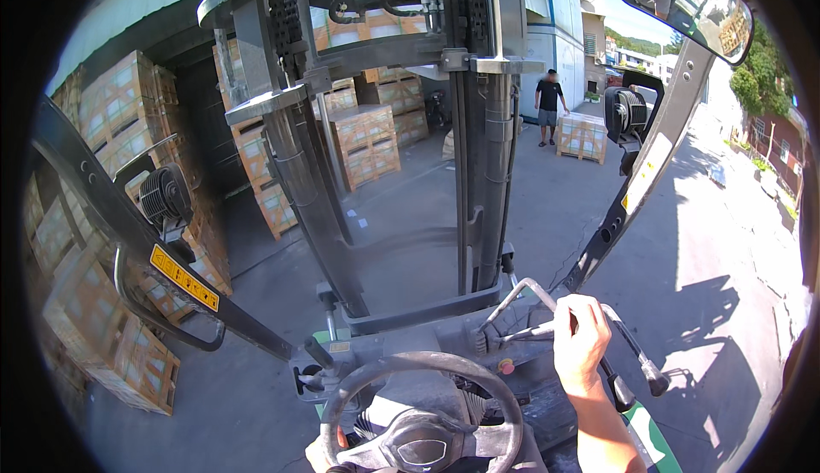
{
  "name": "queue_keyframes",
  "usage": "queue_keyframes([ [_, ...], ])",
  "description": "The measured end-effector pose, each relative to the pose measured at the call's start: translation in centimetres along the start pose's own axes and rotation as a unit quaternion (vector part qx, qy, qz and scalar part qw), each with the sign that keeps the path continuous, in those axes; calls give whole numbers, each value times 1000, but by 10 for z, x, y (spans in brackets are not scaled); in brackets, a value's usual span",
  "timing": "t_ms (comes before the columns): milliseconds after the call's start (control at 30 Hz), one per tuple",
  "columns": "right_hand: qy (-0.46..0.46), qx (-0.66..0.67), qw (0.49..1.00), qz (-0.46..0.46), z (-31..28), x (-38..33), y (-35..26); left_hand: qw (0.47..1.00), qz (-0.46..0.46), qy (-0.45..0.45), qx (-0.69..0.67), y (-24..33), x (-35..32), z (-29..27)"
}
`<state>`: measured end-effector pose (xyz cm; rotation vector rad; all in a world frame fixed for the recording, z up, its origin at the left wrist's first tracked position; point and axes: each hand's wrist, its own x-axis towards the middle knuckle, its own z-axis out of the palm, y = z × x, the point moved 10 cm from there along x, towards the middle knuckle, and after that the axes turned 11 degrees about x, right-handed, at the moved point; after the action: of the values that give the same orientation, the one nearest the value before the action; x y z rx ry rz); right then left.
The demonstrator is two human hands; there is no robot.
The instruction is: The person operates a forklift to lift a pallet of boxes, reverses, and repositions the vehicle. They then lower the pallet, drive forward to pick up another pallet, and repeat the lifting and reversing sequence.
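Observation:
I am at the controls of a forklift. My left hand [322, 451] is closed on the lower left of the black steering wheel [422, 360], partly hidden by the rim. To the right of the wheel, my right hand [581, 336] is closed at the end of a control lever [528, 332], its fingers curled around it. A bent metal lever [519, 288] rises beside that hand, and another lever with a black knob [654, 378] stands to its right. A red button [506, 366] sits on the dash between the wheel and the levers.
The forklift mast [480, 157] stands ahead. Stacked wooden crates [367, 144] line the left side, with more crates [115, 336] close by. Ahead on the right, a person [548, 105] in dark clothes stands beside a crate [582, 138]. A mirror [683, 3] hangs at upper right.

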<state>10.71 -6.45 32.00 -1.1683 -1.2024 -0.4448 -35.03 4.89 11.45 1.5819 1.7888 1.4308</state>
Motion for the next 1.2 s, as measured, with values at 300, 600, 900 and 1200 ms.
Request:
queue_keyframes([
  [300, 16, -36, 999, -13, 1, -21, -24, 998, 2, 15, 65, -34, -22, -48],
  [600, 2, -60, 998, 0, 5, -32, -44, 997, 13, 6, 80, -39, -15, -67],
  [900, 40, -116, 989, -86, 3, -45, -76, 996, 27, -11, 89, -46, -8, -74],
  [1200, 22, -102, 995, -1, 5, -50, -80, 995, 37, -18, 96, -49, -2, -82],
])
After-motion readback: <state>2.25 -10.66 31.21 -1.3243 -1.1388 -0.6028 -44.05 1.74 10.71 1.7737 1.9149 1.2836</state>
